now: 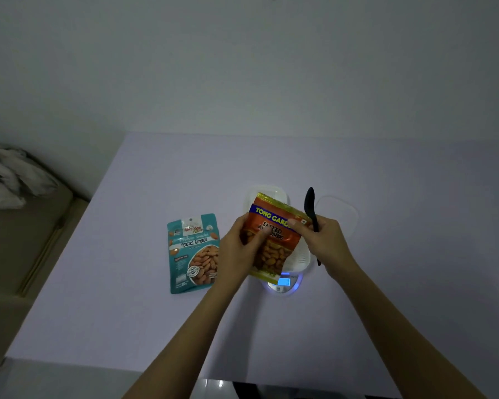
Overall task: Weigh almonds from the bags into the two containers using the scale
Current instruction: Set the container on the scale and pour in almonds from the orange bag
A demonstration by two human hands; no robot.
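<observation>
An orange salted-almond bag is held up over the scale, whose blue display is lit. My left hand grips the bag's left side. My right hand pinches the bag's upper right corner and also holds a black spoon. A white container sits on the scale, mostly hidden behind the bag. Behind it stands a second clear container. A teal roasted-almond bag lies flat on the table to the left.
A clear lid lies right of the scale on the pale table. The table's left edge drops to a beige surface with crumpled grey cloth. A wall rises just behind the table.
</observation>
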